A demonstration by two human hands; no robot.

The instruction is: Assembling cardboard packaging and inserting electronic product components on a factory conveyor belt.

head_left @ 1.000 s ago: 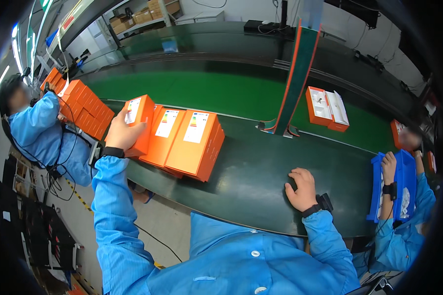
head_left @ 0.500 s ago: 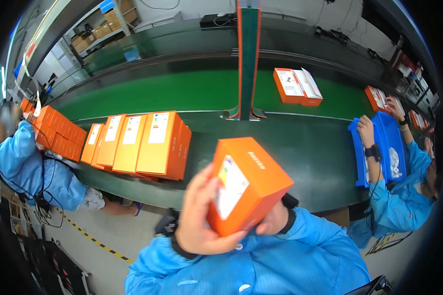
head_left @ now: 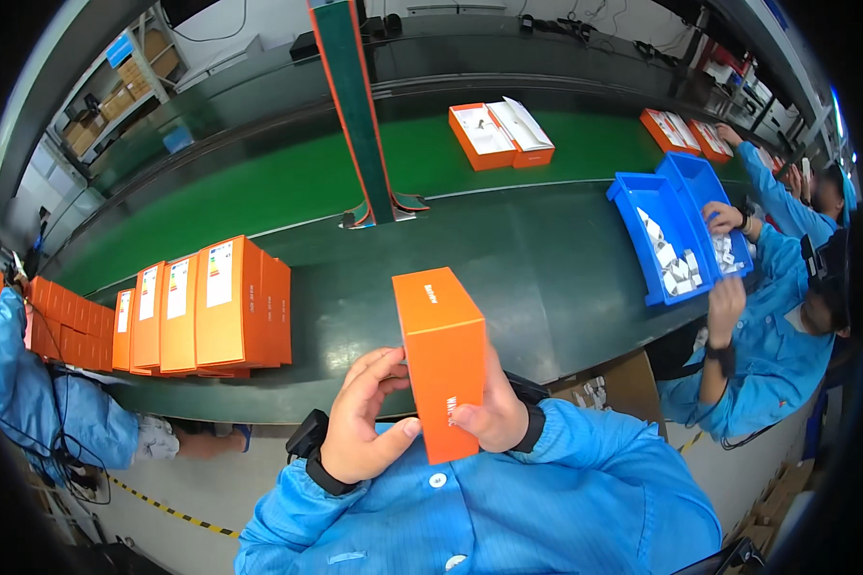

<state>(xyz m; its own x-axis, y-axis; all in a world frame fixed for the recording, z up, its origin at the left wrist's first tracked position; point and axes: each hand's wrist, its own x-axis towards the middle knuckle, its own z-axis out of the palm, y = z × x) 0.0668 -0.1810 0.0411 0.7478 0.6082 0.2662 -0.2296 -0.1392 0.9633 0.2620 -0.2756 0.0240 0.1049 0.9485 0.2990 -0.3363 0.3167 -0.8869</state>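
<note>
An orange carton box (head_left: 443, 369) is held upright in front of my chest, its narrow side toward me and its top face visible. My right hand (head_left: 497, 410) is closed around the right side, its thumb lying on the near face. At the left edge, my left hand (head_left: 362, 422) has its fingers curled and its thumb and fingertips against the box. The fingers behind the box are hidden. To the left, a row of orange boxes with white labels (head_left: 222, 307) stands on the dark green bench (head_left: 489, 259).
An opened orange box (head_left: 484, 139) lies on the green belt (head_left: 259, 196) behind a green post (head_left: 353, 105). Blue bins (head_left: 626, 216) with small white pieces stand at the right. A co-worker (head_left: 777, 316) reaches into them. Another person (head_left: 53, 383) is at the far left beside stacked boxes.
The box has turned, so its labelled side no longer shows and a narrow face points toward me. My view has shifted to the right. The co-worker's hands have moved to the near bin area.
</note>
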